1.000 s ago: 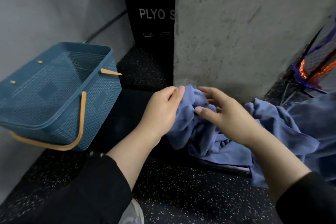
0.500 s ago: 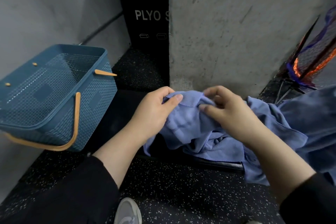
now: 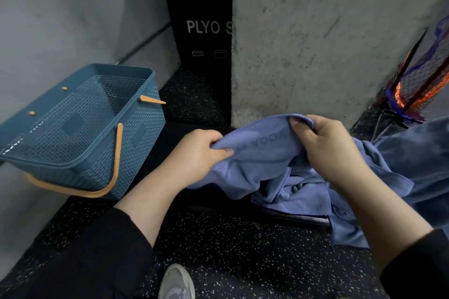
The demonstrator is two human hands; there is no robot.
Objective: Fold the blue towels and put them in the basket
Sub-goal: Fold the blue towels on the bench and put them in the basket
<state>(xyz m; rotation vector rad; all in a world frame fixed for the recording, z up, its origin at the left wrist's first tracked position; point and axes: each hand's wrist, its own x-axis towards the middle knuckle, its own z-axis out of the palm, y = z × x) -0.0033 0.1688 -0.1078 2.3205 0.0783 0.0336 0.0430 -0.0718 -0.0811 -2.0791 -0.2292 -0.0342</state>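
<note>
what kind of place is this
Probably a gym or its storage corner: a black box printed "PLYO", likely a soft plyometric box, stands on black speckled rubber flooring beside a bare concrete pillar.

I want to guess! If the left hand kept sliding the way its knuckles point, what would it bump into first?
Probably the right hand. The left hand grips the blue towel with its knuckles pointing right along the stretched edge, so it would slide along towel first. Depth is hard to judge from this one view.
</note>
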